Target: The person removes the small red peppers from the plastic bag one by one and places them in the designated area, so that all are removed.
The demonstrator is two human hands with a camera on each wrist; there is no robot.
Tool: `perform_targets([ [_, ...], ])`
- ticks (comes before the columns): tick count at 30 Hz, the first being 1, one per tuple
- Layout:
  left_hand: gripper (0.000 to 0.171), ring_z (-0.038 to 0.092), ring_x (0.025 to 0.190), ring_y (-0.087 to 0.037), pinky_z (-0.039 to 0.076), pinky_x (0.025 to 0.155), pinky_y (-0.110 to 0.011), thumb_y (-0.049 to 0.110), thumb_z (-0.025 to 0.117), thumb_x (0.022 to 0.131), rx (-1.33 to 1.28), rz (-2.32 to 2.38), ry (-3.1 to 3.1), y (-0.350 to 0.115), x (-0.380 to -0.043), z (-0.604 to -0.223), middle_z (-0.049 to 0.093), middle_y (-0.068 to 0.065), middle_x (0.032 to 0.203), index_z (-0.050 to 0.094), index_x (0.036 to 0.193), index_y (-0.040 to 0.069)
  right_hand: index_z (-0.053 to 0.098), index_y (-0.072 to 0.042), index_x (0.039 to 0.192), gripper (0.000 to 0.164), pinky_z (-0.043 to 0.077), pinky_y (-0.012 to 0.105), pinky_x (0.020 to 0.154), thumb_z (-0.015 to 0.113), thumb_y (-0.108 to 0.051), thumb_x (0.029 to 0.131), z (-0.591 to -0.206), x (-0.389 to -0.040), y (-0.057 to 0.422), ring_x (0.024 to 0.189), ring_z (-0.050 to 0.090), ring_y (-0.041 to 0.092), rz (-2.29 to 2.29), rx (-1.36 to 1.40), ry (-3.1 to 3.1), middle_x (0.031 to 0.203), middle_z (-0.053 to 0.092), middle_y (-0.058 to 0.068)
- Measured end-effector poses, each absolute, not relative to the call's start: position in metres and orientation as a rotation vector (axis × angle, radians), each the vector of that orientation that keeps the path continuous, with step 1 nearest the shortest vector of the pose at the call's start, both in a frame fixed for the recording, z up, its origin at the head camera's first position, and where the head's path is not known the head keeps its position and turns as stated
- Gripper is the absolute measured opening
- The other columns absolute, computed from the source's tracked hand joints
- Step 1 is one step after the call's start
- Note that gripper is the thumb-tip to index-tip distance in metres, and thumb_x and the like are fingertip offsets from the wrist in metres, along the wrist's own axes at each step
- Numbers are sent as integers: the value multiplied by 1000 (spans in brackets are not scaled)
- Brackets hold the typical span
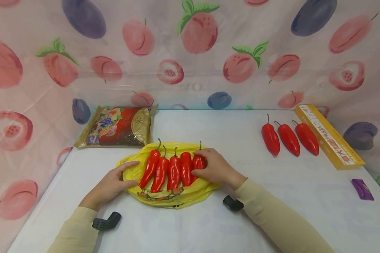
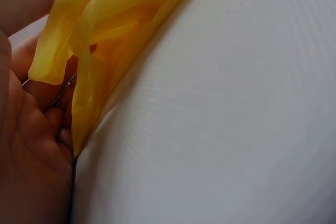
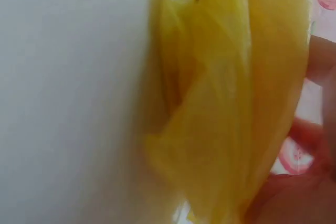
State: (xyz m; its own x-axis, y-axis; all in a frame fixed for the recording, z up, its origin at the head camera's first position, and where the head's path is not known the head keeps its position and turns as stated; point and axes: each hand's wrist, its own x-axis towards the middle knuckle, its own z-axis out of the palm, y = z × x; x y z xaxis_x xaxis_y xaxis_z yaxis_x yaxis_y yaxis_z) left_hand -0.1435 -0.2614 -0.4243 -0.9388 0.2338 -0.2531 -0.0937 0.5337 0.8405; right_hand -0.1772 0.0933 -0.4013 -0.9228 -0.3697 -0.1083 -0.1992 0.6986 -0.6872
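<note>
A yellow plastic bag (image 1: pixel 177 202) lies spread on the table with its mouth facing up. Several glossy red chili peppers (image 1: pixel 174 172) lie side by side in it, stems pointing away from me. My right hand (image 1: pixel 217 168) holds the rightmost chili pepper (image 1: pixel 198 162) between thumb and fingers, partly covering it. At the bag's left edge, my left hand (image 1: pixel 109 184) touches the plastic, thumb and forefinger extended apart. In the left wrist view, loose yellow folds (image 2: pixel 105 40) hang in front of that hand's fingers. Bag plastic (image 3: pixel 226 93) hides most of the right hand's grip in the right wrist view.
Three more red chili peppers (image 1: pixel 289 140) lie at the right rear, beside a long yellow pasta box (image 1: pixel 330 137). A small purple packet (image 1: pixel 362 189) is near the right edge. Behind the bag, at left, lies a gold-and-red food package (image 1: pixel 117 126). Fruit-printed cloth (image 1: pixel 190 70) borders the white table.
</note>
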Motion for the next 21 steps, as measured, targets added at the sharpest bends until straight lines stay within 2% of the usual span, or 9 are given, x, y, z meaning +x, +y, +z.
perform_targets([
  [4, 72, 28, 142, -43, 23, 112, -65, 34, 77, 88, 106, 1350, 2450, -262, -144, -424, 30, -23, 157, 45, 150, 15, 57, -11, 138, 60, 58, 37, 84, 81, -21, 84, -401, -176, 99, 115, 54, 28, -1190, -526, 2706, 140, 48, 12],
  [11, 73, 29, 141, -43, 23, 112, -65, 34, 78, 87, 97, 1348, 2452, -263, -144, -425, 29, -23, 157, 46, 150, 15, 57, -8, 136, 57, 59, 35, 79, 80, -21, 85, -396, -178, 103, 110, 57, 28, -1325, -591, 2727, 141, 48, 14],
  [21, 72, 28, 141, -44, 23, 112, -66, 32, 77, 87, 129, 1357, 2458, -264, -144, -427, 29, -23, 157, 46, 150, 14, 54, -4, 134, 52, 59, 45, 80, 77, -9, 87, -385, -183, 110, 108, 58, 34, -1507, -659, 2777, 141, 47, 18],
])
